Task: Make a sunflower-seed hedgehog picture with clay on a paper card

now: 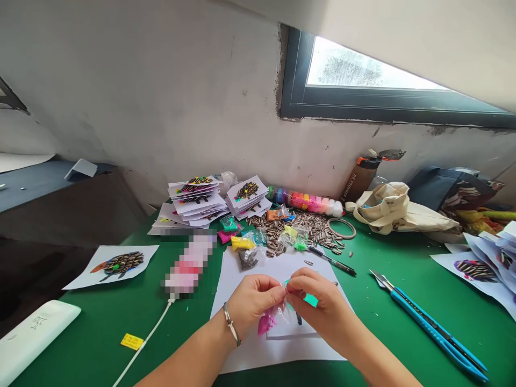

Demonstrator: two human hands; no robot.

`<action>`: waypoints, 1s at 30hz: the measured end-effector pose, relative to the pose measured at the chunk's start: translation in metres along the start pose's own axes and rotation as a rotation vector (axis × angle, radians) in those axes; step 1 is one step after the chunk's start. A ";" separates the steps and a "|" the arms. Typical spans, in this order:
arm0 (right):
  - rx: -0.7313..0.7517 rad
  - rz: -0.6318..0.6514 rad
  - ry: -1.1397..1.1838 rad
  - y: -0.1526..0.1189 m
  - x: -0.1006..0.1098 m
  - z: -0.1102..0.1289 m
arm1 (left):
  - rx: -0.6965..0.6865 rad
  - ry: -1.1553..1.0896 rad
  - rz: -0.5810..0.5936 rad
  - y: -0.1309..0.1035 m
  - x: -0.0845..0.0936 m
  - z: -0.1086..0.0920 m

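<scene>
My left hand (258,296), with a bracelet at the wrist, pinches a small clear plastic bag with magenta clay (266,323) in its lower end. The fingers of my right hand (320,302) are closed at the bag's upper edge, touching my left fingertips. Under my hands lies a smaller white card (296,332) on large white paper (236,352); a turquoise patch (310,300) and a dark mark show, partly covered by my right hand. Beyond are bagged yellow clay (242,243), grey clay (248,259), a black pen (332,262) and a pile of sunflower seeds (278,231).
Seed-decorated cards (197,199) are stacked at the back left; one card (121,266) lies at left. A white power bank (36,336) and cable (151,333) are nearer. On the right lie a blue utility knife (435,325), tape ring (342,228), bottle (358,174) and cloth bag (387,209).
</scene>
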State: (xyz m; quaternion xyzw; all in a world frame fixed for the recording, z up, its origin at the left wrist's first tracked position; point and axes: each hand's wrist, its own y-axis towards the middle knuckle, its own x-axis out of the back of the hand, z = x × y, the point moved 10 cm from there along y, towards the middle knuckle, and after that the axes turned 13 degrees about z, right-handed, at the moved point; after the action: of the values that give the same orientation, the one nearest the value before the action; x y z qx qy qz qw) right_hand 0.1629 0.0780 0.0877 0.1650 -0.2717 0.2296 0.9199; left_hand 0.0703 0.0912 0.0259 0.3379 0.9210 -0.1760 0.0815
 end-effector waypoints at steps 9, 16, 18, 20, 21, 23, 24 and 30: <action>0.017 -0.125 -0.001 -0.002 0.008 0.004 | -0.018 -0.046 -0.062 0.003 0.010 0.001; -0.131 -0.106 0.121 -0.001 0.008 -0.012 | -0.052 -0.083 -0.048 0.004 0.011 0.000; -0.120 -0.095 0.086 -0.002 0.006 -0.011 | -0.060 -0.077 -0.025 0.004 0.009 -0.001; -0.113 -0.080 0.043 -0.002 0.004 -0.010 | -0.057 -0.072 -0.013 0.004 0.008 -0.001; -0.112 -0.067 0.027 -0.002 0.003 -0.010 | -0.050 -0.072 -0.016 0.004 0.008 -0.001; -0.115 -0.044 0.000 -0.002 0.001 -0.009 | -0.032 -0.067 -0.025 0.004 0.008 0.001; -0.118 -0.037 -0.016 -0.002 0.000 -0.009 | -0.025 -0.060 -0.026 0.004 0.008 0.002; -0.174 -0.071 0.080 -0.003 0.006 -0.016 | -0.029 -0.008 -0.029 0.006 0.010 0.000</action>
State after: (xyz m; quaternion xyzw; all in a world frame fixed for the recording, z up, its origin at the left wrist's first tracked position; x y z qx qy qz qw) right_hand 0.1757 0.0839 0.0779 0.0847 -0.2477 0.1789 0.9484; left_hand 0.0667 0.1015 0.0214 0.3224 0.9280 -0.1650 0.0875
